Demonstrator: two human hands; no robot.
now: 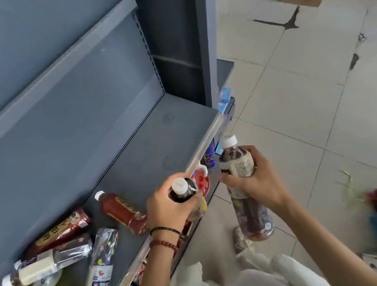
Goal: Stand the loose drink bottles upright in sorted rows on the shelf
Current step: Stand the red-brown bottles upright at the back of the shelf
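L hand (168, 205) is gripping a dark bottle (182, 190) cap-up at the shelf (152, 144) front edge, R hand (262, 180) is gripping a labelled bottle (237, 165) upright off-shelf, w/ bare shelf lying just ahead, nearer L hand.

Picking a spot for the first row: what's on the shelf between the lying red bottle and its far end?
Nothing; the head view shows bare shelf beyond the red bottle.

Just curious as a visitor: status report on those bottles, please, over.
Left hand grips dark bottle at shelf edge. Right hand grips cream-label bottle over the floor. Loose bottles lie flat, crowding shelf's left end.
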